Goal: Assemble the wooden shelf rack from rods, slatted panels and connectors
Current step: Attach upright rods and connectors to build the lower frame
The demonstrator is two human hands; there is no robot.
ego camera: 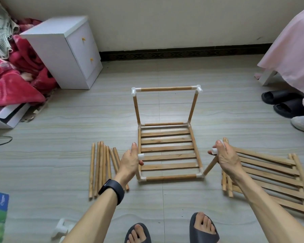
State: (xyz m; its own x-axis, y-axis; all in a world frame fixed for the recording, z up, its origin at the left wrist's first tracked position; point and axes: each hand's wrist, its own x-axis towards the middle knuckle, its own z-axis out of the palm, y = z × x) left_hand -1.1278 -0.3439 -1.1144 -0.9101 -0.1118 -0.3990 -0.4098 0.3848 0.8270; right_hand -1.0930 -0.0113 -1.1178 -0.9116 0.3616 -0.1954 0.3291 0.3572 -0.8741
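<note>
Left hand (130, 161), right hand (225, 156) apparently grip 2 rods (210, 166).

Left arm: bare, stretched forward and down, a dark band (112, 190) on the wrist.
Left hand (129, 163): thumb raised, fingers curled round a white connector (141, 156).
Right arm: bare, stretched forward.
Right hand (226, 156): back turned up, fingers and thumb closed round a second white connector (214, 151).
</note>
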